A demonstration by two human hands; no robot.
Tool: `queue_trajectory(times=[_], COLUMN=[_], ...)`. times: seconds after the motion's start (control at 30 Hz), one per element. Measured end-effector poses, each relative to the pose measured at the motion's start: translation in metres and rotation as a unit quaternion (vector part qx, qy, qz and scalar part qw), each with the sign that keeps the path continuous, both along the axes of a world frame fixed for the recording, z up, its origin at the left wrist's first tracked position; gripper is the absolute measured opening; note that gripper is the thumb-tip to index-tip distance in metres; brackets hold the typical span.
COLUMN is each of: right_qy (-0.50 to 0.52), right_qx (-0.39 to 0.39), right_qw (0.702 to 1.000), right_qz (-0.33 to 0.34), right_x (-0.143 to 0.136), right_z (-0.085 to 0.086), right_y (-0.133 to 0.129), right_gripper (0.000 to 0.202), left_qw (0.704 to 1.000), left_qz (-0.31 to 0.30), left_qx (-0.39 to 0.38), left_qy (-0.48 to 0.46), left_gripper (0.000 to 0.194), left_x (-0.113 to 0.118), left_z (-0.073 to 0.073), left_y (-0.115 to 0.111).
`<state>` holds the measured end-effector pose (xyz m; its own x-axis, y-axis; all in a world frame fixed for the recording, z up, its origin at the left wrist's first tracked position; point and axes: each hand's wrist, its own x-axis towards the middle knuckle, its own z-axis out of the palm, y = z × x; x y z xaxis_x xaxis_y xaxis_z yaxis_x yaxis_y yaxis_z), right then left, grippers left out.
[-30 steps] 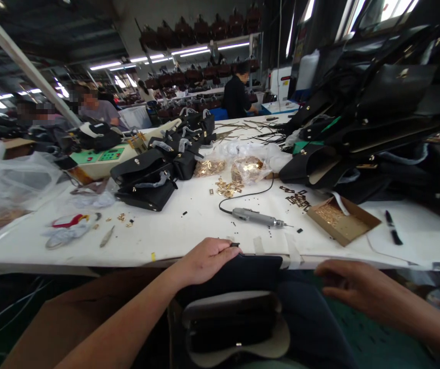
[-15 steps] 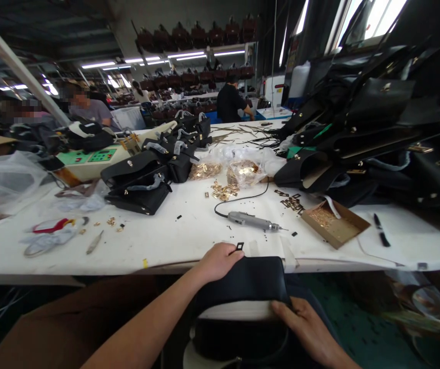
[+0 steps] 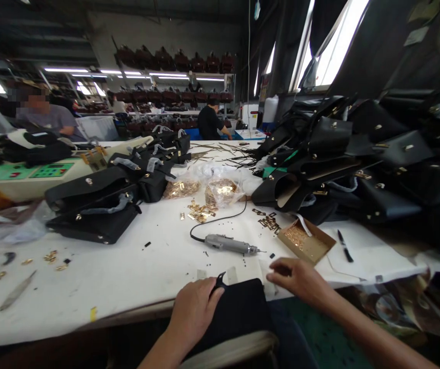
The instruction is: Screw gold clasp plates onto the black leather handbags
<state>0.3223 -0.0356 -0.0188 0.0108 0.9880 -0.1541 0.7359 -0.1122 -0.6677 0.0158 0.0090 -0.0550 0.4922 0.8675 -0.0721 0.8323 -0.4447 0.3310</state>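
Note:
A black bag [image 3: 239, 312] lies at the table's front edge, its pale lining showing at the bottom of the view. My left hand [image 3: 197, 307] grips the bag's upper left corner, thumb on top, beside a small dark rectangular piece [image 3: 220, 280] that sticks up there. My right hand [image 3: 293, 277] is off the bag, to its upper right, with fingers apart and nothing visible in them. Beyond the hands lies a grey electric screwdriver [image 3: 230, 244] with a black cable. Near my right hand is a cardboard box [image 3: 322, 241] of small gold parts.
On the white table [image 3: 120, 277], black bags [image 3: 97, 205] stand at left and more are piled at right [image 3: 377, 154]. Plastic bags of gold fittings [image 3: 223, 189] sit in the middle. A knife [image 3: 345, 246] lies at right, an awl-like tool [image 3: 18, 291] at left. People work farther back.
My right hand has let go of the bag and moved up over the table's edge. My left hand still holds the bag's corner. The view has turned to the right.

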Motion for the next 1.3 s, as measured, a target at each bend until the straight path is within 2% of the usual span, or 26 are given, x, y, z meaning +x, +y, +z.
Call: queue_trajectory(times=[0.07,0.13,0.23,0.3,0.47,0.63,0.77,0.93,1.07,1.17,1.3], right_qy=[-0.114,-0.230,-0.289,-0.302,-0.314,-0.303,-0.246,-0.162,-0.148,-0.144,-0.111], right_qx=[0.042,0.039,0.002,-0.029,-0.074,-0.042,0.028,0.081,0.076,0.067,0.069], right_qw=[0.992,0.972,0.957,0.953,0.947,0.952,0.969,0.979,0.983,0.987,0.991], right_qz=[-0.022,-0.016,0.004,0.005,-0.009,-0.027,0.012,0.096,0.072,0.039,0.011], right_x=[0.018,0.032,0.047,0.053,0.059,0.058,0.026,-0.054,-0.106,-0.118,-0.112], right_z=[0.015,0.023,0.020,0.013,-0.010,-0.019,-0.018,-0.026,-0.043,-0.054,-0.059], right_y=[0.041,0.082,0.131,0.153,0.175,0.181,0.197,0.242,0.273,0.282,0.279], right_gripper=[0.034,0.028,0.021,0.013,0.017,0.024,0.028,0.025,0.022,0.020,0.016], left_qw=[0.999,0.998,0.995,0.993,0.988,0.984,0.982,0.982,0.983,0.981,0.978], left_qz=[0.013,0.027,0.038,0.047,0.063,0.075,0.077,0.101,0.098,0.092,0.091], left_qx=[0.017,0.022,0.003,-0.022,-0.062,-0.076,-0.074,-0.064,-0.081,-0.104,-0.114], left_qy=[-0.028,-0.054,-0.088,-0.105,-0.125,-0.140,-0.154,-0.146,-0.132,-0.134,-0.149], left_gripper=[0.034,0.035,0.035,0.034,0.035,0.031,0.026,0.021,0.023,0.024,0.023], left_x=[0.002,0.003,0.000,-0.002,-0.003,-0.002,-0.001,-0.001,-0.002,-0.003,-0.004], left_z=[-0.013,-0.022,-0.027,-0.026,-0.024,-0.024,-0.022,-0.031,-0.040,-0.040,-0.038], left_y=[0.004,0.007,0.011,0.013,0.018,0.019,0.016,0.013,0.015,0.017,0.017])
